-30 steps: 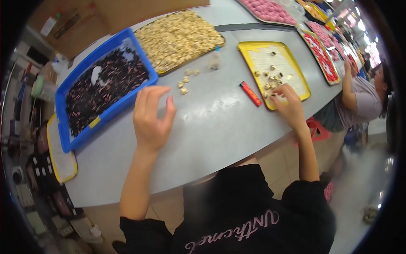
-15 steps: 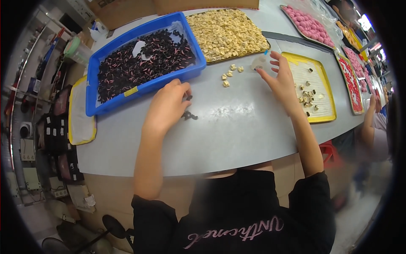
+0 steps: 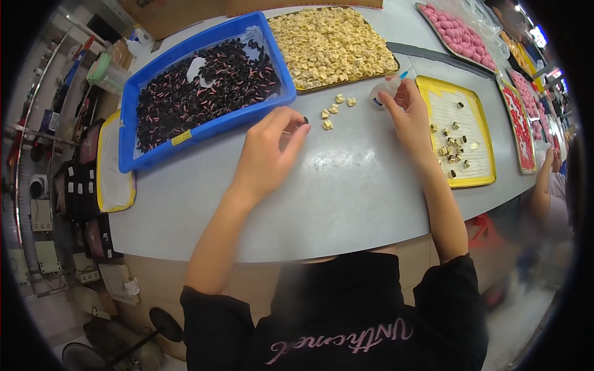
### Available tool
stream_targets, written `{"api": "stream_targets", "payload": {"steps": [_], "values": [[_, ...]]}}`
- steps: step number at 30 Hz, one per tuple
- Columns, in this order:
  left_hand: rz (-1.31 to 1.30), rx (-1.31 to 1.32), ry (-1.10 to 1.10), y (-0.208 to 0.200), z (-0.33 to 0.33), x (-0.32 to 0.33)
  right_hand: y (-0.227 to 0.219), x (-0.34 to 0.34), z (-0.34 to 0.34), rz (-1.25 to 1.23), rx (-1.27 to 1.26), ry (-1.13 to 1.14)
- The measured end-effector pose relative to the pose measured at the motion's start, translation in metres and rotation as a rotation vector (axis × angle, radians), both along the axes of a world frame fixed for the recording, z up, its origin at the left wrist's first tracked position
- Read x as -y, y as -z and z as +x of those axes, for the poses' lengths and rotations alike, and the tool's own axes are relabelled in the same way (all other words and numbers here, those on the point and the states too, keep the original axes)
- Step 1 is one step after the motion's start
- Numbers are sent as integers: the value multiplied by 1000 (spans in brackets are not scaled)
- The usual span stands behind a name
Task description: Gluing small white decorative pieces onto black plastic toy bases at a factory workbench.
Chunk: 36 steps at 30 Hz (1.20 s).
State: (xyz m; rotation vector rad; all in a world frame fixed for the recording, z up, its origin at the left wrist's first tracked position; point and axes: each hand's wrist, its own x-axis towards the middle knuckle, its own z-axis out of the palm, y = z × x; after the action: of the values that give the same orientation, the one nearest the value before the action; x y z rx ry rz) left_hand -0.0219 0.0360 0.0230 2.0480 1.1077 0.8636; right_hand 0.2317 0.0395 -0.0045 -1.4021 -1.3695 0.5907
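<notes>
My left hand (image 3: 265,148) pinches a small black piece (image 3: 305,120) between thumb and fingertip, over the table to the right of the blue bin's near corner. My right hand (image 3: 409,120) is closed around a small translucent bottle (image 3: 378,91) with a blue tip (image 3: 404,75), tilted up to the right. Between the hands, several loose cream-coloured pieces (image 3: 328,125) lie on the grey table (image 3: 334,204). The blue bin (image 3: 213,125) holds many small black and pink curved pieces, with a white scrap on top. Beside my right hand, a yellow-rimmed tray (image 3: 489,145) carries several cream pieces with black parts.
A heap of cream pieces (image 3: 331,46) fills a tray behind the loose ones. Trays of pink balls (image 3: 458,34) and red-and-white pieces (image 3: 515,127) stand to the right. Another yellow-rimmed tray (image 3: 117,179) lies left of the bin. A person's arm (image 3: 543,182) shows at far right.
My left hand has come away from beside the bin, rightward, with a black piece pinched. My right hand was open by the bottle and has now closed on it.
</notes>
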Motion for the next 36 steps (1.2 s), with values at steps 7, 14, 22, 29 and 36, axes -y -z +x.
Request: {"api": "stream_targets", "payload": {"steps": [7,14,22,29,36], "values": [[-360,537,59,11,24,34,-10,14,-14,20,60,-96],[-724,726,121,12,25,32,-14,24,-26,-32,58,-251],[-813,807,-11,7,23,29,-10,28,-29,-82,148,-257],[-871,723,-11,16,19,29,-19,29,-27,-150,-359,-453],[-1005,792,97,20,19,29,-21,31,-23,-237,-919,-514]]}}
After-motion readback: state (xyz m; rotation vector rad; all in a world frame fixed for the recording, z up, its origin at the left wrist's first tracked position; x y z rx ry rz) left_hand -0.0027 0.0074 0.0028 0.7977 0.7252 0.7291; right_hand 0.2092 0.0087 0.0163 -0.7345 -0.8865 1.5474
